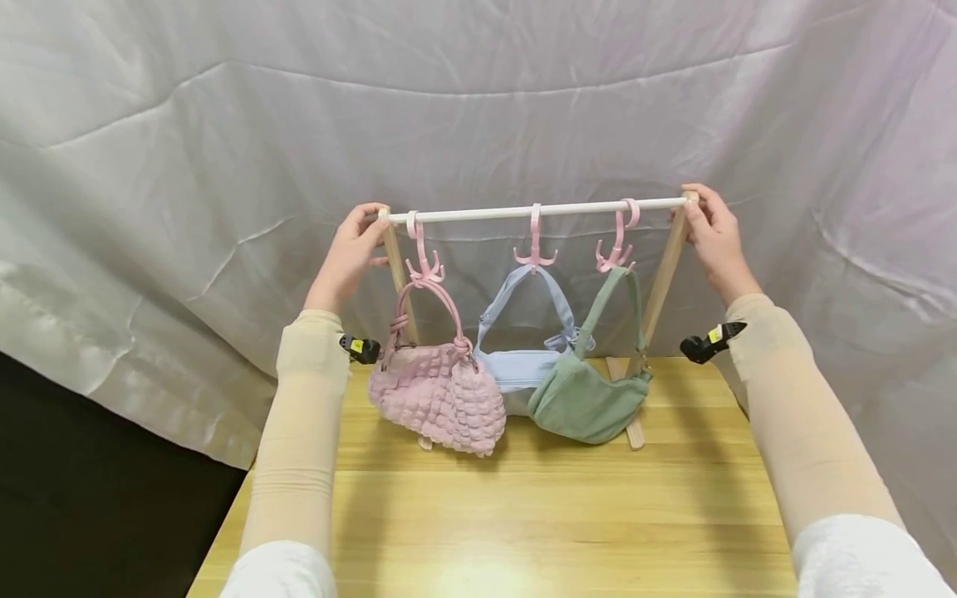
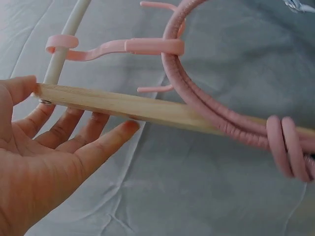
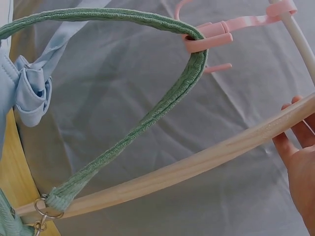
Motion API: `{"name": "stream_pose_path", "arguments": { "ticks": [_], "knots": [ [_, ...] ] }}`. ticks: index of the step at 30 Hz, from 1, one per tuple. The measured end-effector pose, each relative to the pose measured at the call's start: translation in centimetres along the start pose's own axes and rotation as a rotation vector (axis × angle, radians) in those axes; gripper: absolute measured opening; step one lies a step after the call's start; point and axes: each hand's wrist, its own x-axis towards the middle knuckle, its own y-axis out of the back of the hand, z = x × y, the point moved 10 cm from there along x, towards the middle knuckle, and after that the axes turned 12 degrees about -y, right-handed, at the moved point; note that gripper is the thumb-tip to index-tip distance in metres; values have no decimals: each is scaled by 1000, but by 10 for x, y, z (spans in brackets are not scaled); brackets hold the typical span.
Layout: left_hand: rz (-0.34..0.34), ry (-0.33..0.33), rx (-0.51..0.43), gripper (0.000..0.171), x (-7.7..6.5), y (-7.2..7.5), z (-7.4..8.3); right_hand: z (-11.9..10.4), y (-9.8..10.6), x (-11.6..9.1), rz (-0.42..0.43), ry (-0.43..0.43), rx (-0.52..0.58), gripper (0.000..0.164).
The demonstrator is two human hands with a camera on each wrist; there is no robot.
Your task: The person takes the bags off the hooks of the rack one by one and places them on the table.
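A small rack has a white rail [image 1: 478,213] between two wooden end frames. My left hand [image 1: 350,252] holds its top left corner, the thumb at the end of the wooden post [image 2: 118,103] and fingers along its other side. At the top right corner, my right hand [image 1: 714,241] grips the other post [image 3: 197,172]; its thumb is out of frame in the right wrist view. Three pink hooks [image 1: 536,241] hang from the rail. They carry a puffy pink handbag [image 1: 441,390], a light blue bag [image 1: 516,365] and a green shoulder bag [image 1: 598,399]. The pink and green bags partly cover the blue one.
The rack stands at the back of a light wooden table [image 1: 553,515]. A grey curtain [image 1: 478,133] hangs close behind it and round both sides. Beyond the table's left edge is a dark area [image 1: 97,490]. The wooden foot [image 1: 635,432] on the right sticks forward.
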Motion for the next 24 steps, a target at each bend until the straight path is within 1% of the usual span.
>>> {"name": "stream_pose_path", "arguments": {
  "ticks": [1, 5, 10, 13, 15, 18, 21, 24],
  "knots": [
    [0, -11, 27, 46, 1, 1, 3, 0, 1, 0, 4, 2, -6, 34],
    [-11, -78, 186, 55, 4, 6, 16, 1, 5, -1, 20, -1, -18, 41],
    [-37, -196, 372, 59, 10, 10, 36, 3, 9, -6, 42, -31, -18, 51],
    [-65, -266, 479, 59, 14, 9, 45, 5, 12, -9, 60, -32, 12, 56],
    [-92, -311, 560, 57, 16, 7, 50, 6, 16, -12, 90, -24, 25, 57],
    [-133, -374, 683, 55, 18, 2, 56, 7, 24, -18, 160, 5, 43, 54],
    [-168, -431, 791, 55, 22, -4, 61, 3, 31, -26, 231, 52, 12, 51],
    [-199, -476, 871, 54, 25, -10, 63, -4, 34, -35, 279, 106, -6, 51]
  ]
}}
